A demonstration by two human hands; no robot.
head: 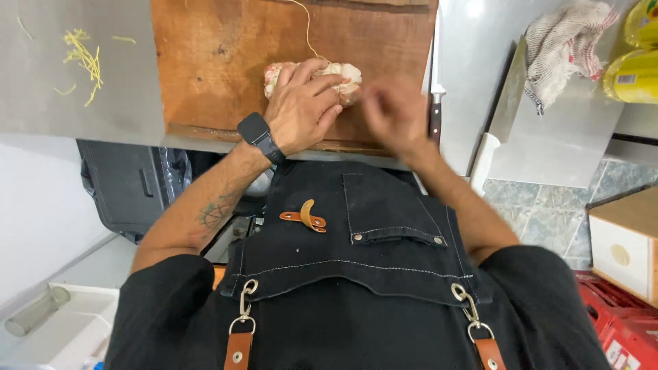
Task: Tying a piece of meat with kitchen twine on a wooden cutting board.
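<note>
A pale pink roll of raw meat (343, 75) lies on a wooden cutting board (219, 55). My left hand (301, 103), with a dark watch on the wrist, presses down on the roll with its fingers spread over it. A thin string (308, 31) runs from the meat toward the far edge of the board. My right hand (396, 113) is blurred by motion just to the right of the roll, fingers drawn together; whether it pinches the string cannot be made out.
A knife (436, 103) and a large cleaver (541, 137) lie on the steel counter (82, 103) right of the board. A checked cloth (565, 44) and yellow bottles (634, 68) stand at far right. Yellow scraps (82, 58) lie at left. Red crates (617, 322) and a black bin (130, 185) are below.
</note>
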